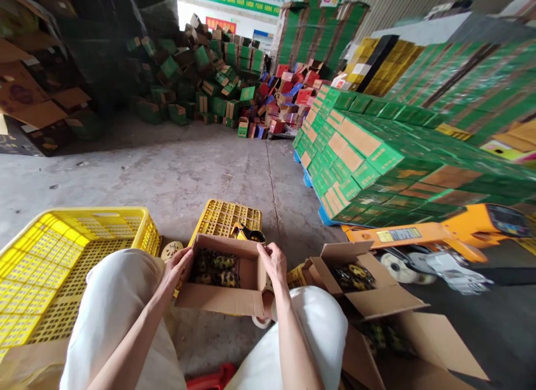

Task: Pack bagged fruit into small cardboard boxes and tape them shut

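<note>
An open cardboard box [224, 299] sits between my knees, partly over an upturned yellow crate [221, 214]. Several dark, yellow-green mottled items [224, 270] lie in its left part; I cannot make out their kind. My left hand [178, 267] grips the left wall, fingers along the top edge. On the opposite side, my right hand [274, 261] pinches the upper right edge. Just beyond the box, a tape dispenser [249, 233] with a yellow frame rests on the crate.
Two more open boxes [368, 298] with similar mottled items stand at my right. A large yellow basket [144, 228] is at my left. An orange pallet jack [419, 233] and stacked green cartons [355, 166] are on the right. Piled small boxes [226, 88] lie further back.
</note>
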Action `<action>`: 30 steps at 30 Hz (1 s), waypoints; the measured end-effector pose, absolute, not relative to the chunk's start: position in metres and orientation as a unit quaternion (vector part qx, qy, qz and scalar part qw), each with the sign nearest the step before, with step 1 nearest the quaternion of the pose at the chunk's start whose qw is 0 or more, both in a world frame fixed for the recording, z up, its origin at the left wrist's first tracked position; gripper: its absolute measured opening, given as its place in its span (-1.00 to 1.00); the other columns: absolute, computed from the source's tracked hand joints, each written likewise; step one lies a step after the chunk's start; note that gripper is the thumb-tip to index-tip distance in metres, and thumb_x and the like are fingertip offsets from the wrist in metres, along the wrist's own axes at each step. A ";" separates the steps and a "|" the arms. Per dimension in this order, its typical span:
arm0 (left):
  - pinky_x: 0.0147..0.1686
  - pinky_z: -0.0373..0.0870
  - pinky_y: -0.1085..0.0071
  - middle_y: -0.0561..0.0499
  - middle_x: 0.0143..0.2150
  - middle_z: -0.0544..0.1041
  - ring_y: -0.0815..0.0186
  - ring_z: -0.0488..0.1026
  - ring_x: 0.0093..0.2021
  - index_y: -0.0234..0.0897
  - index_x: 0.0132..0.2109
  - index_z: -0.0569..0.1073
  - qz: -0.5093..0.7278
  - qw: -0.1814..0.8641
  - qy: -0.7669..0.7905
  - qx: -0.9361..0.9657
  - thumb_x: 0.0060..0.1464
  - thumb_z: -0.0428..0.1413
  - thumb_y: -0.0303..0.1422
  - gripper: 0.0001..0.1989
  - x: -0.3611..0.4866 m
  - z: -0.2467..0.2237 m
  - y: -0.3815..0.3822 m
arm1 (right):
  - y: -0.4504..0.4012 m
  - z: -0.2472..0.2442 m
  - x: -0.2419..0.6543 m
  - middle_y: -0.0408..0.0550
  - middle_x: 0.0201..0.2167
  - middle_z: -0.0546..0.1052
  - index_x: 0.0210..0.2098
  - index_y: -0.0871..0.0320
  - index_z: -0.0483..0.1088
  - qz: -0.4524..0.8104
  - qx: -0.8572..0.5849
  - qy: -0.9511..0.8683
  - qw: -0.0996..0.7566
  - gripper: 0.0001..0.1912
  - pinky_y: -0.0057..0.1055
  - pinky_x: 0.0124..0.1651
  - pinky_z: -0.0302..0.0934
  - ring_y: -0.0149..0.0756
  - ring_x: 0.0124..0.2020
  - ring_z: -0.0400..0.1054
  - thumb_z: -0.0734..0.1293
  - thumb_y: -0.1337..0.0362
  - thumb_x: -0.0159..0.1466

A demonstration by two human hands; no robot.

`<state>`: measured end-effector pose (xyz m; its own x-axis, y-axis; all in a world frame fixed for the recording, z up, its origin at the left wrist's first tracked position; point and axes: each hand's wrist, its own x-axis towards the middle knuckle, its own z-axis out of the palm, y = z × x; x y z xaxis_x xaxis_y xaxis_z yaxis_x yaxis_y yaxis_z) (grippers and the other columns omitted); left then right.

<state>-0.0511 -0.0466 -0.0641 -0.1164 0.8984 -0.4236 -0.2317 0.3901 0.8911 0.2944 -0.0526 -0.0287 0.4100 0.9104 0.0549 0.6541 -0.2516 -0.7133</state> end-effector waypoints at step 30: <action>-0.31 0.51 0.45 -0.08 -0.24 0.70 0.12 0.61 -0.21 -0.17 -0.31 0.71 0.433 0.618 0.549 0.360 -0.32 0.19 -0.60 -0.62 -0.072 -0.091 -0.043 | -0.056 -0.070 0.292 0.11 0.11 0.74 -0.11 0.11 0.74 0.317 -0.678 -0.507 0.427 -0.63 -0.03 0.38 0.39 0.00 0.22 0.60 0.37 0.31 0.17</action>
<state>-0.0720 -0.0425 -0.0908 0.0224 0.9299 -0.3670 -0.1388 0.3664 0.9200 0.2921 -0.0556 -0.0702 0.2837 0.9589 0.0025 0.4173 -0.1212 -0.9006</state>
